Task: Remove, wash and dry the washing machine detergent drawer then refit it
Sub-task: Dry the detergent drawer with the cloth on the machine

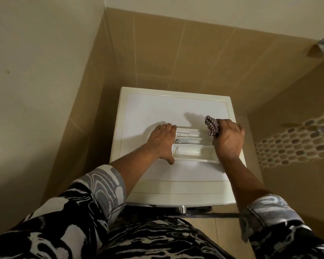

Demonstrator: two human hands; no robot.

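The white detergent drawer (192, 146) lies flat on top of the white washing machine (148, 109), its compartments facing up. My left hand (162, 142) rests on the drawer's left end, fingers over its edge and thumb along its front, holding it in place. My right hand (228, 139) is at the drawer's right end and grips a bunched checked cloth (211, 125) that sticks up from the fingers over the drawer's far right corner.
The machine stands in a narrow tiled corner, with a cream wall (36, 90) close on the left and brown tiles (176, 53) behind. A mosaic tile band (292, 144) runs along the right wall. A chrome fitting (182, 209) shows below the machine's front edge.
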